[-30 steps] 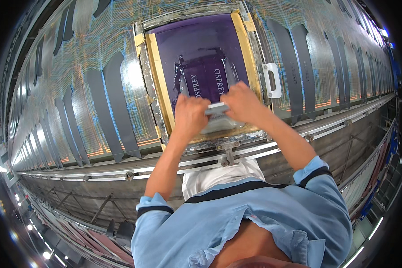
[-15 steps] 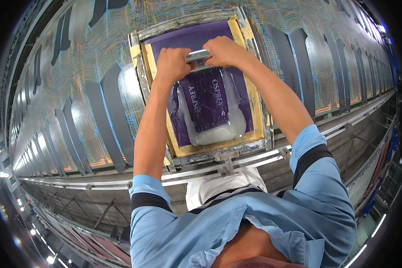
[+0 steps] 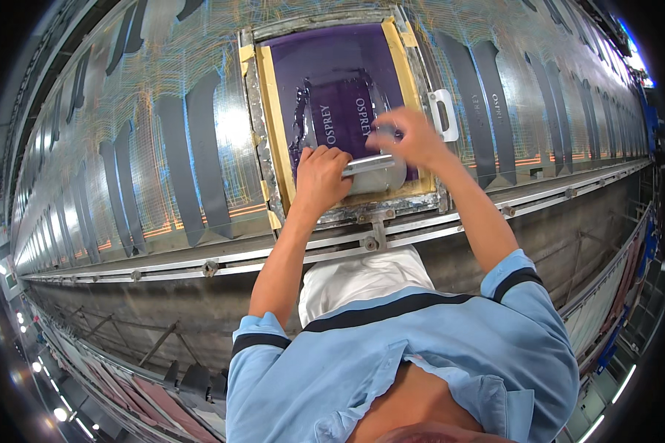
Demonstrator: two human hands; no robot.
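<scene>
A screen-printing frame (image 3: 253, 111) with purple mesh (image 3: 325, 52) and yellow taped edges lies before me on the long table. My left hand (image 3: 322, 176) is wrapped round the left end of a metal squeegee (image 3: 369, 164) near the frame's near side. Just above the squeegee's right end, my right hand (image 3: 415, 137) is off the bar, its fingers bent, apart and slightly blurred. Pale, glossy ink (image 3: 380, 179) pools around the squeegee. Light lettering shows in the mesh. My left hand hides part of the squeegee.
A white handle (image 3: 443, 116) stands at the frame's right side. Dark grey cut strips (image 3: 177, 159) lie in pairs along the table on both sides. A metal rail (image 3: 295, 255) with bolts runs along the near edge, where a bracket (image 3: 377, 230) meets the frame.
The squeegee has come from the far part of the mesh to the near side. My right hand has let go of it; my left still grips it. The white handle has come into view.
</scene>
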